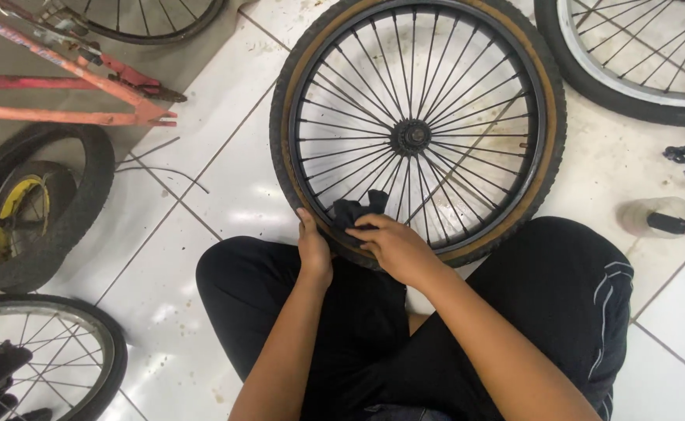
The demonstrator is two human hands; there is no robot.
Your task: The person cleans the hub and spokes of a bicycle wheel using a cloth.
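Fingers [366,231] of the right hand [393,248] press together on a dark rag [356,211], pinning it against the rim of the bicycle wheel [418,132]; the left hand [313,248] wraps the tyre's near edge, fingers closed on it; the wheel lies flat on the white tiled floor [233,179], just before the knees; a red bike frame [69,86] lies well apart.

One head-worn camera looks steeply down, close over the seated person's lap, onto the tiled floor [225,195].
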